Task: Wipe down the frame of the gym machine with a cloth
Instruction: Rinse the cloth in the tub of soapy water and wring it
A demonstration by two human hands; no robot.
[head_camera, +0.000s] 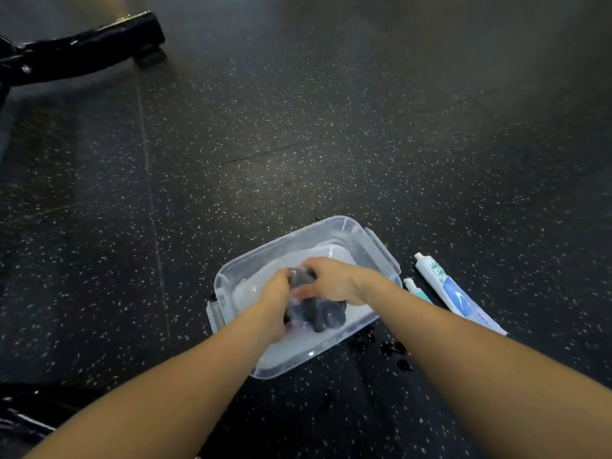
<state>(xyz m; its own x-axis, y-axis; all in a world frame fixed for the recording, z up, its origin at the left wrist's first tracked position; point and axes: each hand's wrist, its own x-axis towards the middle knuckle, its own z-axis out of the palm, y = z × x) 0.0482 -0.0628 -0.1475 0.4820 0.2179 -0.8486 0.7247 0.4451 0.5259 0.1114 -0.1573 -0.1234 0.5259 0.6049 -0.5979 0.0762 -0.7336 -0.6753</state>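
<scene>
A dark wet cloth (323, 313) hangs bunched over a clear plastic tub (334, 226) of milky water on the floor. My left hand (276, 293) grips the cloth from the left and my right hand (334, 279) grips it from the right, both close together above the tub. The black frame of the gym machine (82, 48) lies on the floor at the far upper left, well away from my hands. Another dark part of the frame (23, 412) shows at the lower left edge.
A large white and blue toothpaste tube (458, 293) lies on the floor right of the tub, with a smaller tube (415, 288) beside it. Dark water drops (390, 347) spot the speckled black rubber floor (298, 144) near the tub's right corner.
</scene>
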